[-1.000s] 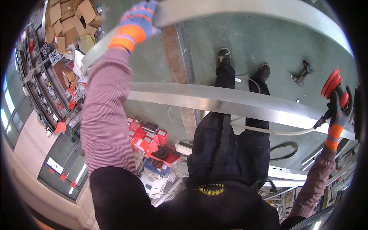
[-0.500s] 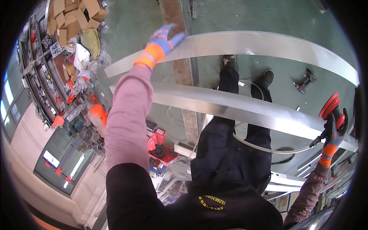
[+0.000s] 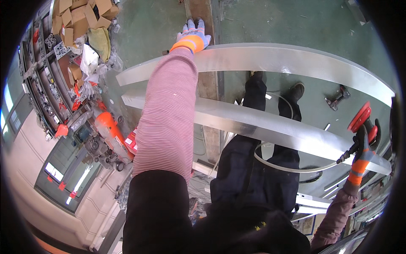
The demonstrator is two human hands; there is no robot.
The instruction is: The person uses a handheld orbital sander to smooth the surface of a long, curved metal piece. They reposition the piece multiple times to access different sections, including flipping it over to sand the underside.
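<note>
The right hand (image 3: 362,146) wrapped its fingers around a red air sander (image 3: 359,117), probably light and best held by its body, near the right end of the near metal bar (image 3: 262,121), while the left hand (image 3: 194,37), fingers extended, lay by the likely stiff, slippery far metal bar (image 3: 270,58).

No legible txt: sm. dark print (image 3: 192,31) on grey-blue, orange-cuffed fabric L glove (image 3: 193,39); partial yellow lettering (image 3: 260,226) on black cloth garment (image 3: 249,239).

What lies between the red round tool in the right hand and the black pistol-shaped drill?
In the head view, only bare green floor shows between the red round tool and the black pistol-shaped drill.
</note>
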